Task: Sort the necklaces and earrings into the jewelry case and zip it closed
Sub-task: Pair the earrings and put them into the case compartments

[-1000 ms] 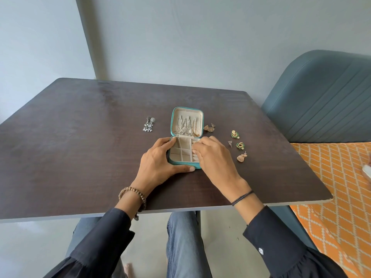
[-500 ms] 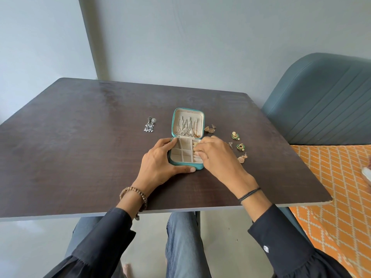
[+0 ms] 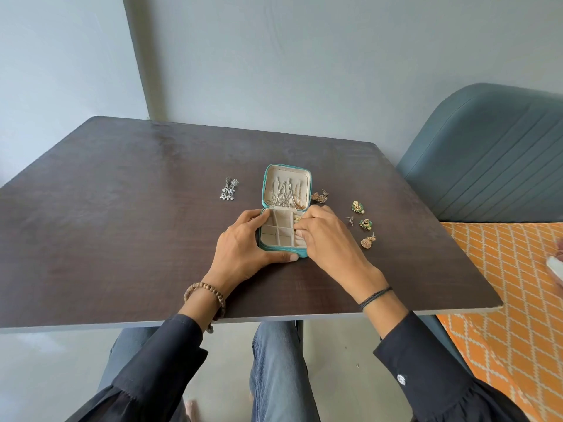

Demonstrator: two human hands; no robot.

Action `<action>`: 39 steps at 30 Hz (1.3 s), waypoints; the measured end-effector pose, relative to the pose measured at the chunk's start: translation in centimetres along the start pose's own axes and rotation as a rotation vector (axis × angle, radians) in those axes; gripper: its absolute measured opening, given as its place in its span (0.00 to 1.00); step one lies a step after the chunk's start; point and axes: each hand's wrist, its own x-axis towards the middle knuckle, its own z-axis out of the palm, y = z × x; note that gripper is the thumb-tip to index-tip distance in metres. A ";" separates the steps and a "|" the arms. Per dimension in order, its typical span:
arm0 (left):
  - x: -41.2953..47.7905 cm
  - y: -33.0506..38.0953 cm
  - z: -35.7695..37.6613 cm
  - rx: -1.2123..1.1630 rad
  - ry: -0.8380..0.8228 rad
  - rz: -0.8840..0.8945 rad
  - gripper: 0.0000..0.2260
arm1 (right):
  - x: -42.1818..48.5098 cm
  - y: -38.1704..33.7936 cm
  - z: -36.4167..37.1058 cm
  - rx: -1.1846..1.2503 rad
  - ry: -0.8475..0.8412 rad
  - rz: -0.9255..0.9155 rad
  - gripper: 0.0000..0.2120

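Observation:
A small teal jewelry case (image 3: 281,247) lies open on the dark table (image 3: 122,226). Its upright lid (image 3: 287,173) holds several hanging necklaces (image 3: 288,196). My left hand (image 3: 243,248) grips the case's left side and front edge, thumb along the front. My right hand (image 3: 323,236) rests over the right compartments, fingertips pinching a small gold earring (image 3: 298,219). Loose earrings lie on the table: a silver pair (image 3: 229,189) to the left, a gold pair (image 3: 320,196) by the lid, two green-gold ones (image 3: 358,207) (image 3: 365,223), a tiny stud (image 3: 351,220) and a gold dome (image 3: 368,241) to the right.
A blue-grey padded chair (image 3: 493,153) stands at the right beside the table. An orange patterned cloth (image 3: 511,284) lies below it. The grey wall rises behind the table's far edge. My knees sit under the near edge.
My right hand has shifted slightly toward the back right of the case tray, and a small gold earring now shows at its fingertips. My left hand keeps its hold.

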 end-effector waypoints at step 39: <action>-0.2 0.1 -0.4 -0.002 -0.037 -0.030 0.48 | -3.9 9.7 -1.3 0.196 0.103 0.661 0.27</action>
